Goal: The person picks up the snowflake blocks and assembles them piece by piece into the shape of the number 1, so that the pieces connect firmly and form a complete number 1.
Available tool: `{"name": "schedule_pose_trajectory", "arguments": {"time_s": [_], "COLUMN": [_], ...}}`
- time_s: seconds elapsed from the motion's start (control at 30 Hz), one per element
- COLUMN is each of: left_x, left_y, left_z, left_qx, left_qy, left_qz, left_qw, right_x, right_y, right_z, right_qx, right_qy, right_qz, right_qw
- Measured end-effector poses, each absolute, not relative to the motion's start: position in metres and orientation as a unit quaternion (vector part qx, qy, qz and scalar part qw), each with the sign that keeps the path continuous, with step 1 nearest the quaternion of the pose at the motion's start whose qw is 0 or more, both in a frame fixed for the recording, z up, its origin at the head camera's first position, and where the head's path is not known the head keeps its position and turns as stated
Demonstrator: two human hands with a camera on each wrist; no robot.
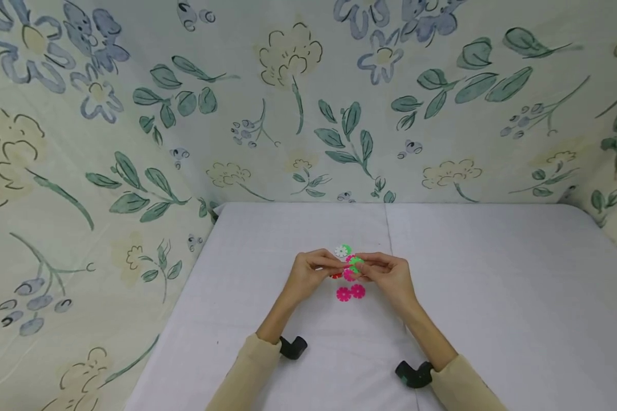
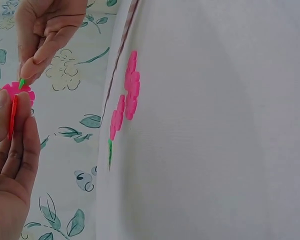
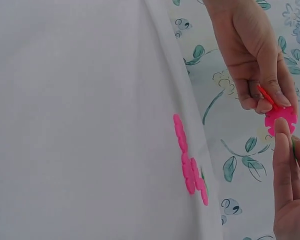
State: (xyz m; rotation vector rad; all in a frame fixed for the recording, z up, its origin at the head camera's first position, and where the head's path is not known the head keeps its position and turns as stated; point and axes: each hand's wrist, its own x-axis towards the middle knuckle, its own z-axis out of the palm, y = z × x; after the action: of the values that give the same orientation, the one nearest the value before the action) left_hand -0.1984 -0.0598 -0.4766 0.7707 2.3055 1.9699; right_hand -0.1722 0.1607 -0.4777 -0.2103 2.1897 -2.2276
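Note:
Above the white table, both hands meet over small notched plastic discs, the interlocking kind. My left hand (image 1: 308, 275) pinches a red disc (image 2: 13, 117), seen edge-on in the left wrist view. A pink disc (image 3: 281, 120) sits against the red one, between the two hands. My right hand (image 1: 393, 278) pinches a green disc (image 1: 357, 264) that touches the pink disc's edge. Whether the green disc is slotted into the pink one, I cannot tell. Fingertips hide parts of all these discs.
Several pink discs (image 1: 343, 294) lie on the white cloth (image 1: 267, 240) just below the hands. Beyond the hands are a white disc (image 1: 340, 251) and a green one (image 1: 347, 249). Black wrist mounts (image 1: 294, 347) sit by the sleeves. A flower-print curtain (image 1: 288, 142) hangs behind the table.

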Motion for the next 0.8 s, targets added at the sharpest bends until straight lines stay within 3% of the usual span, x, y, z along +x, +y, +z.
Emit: {"name": "schedule_pose_trajectory", "arguments": {"time_s": [0.2, 0.47, 0.8], "left_x": [-0.201, -0.198, -0.195], "left_y": [-0.063, -0.071, -0.066], "left_z": [-0.476, -0.479, -0.477], "left_qx": [0.245, 0.235, 0.252], "left_qy": [0.726, 0.741, 0.815], "left_qz": [0.642, 0.628, 0.521], "left_qw": [0.005, 0.024, 0.019], "right_x": [-0.172, -0.169, -0.168], "right_y": [0.155, 0.160, 0.159], "right_z": [-0.473, -0.475, -0.480], "right_qx": [-0.054, -0.055, -0.022], "right_qy": [0.711, 0.746, 0.734], "right_qz": [-0.701, -0.662, -0.675], "right_qw": [0.001, 0.049, 0.072]}}
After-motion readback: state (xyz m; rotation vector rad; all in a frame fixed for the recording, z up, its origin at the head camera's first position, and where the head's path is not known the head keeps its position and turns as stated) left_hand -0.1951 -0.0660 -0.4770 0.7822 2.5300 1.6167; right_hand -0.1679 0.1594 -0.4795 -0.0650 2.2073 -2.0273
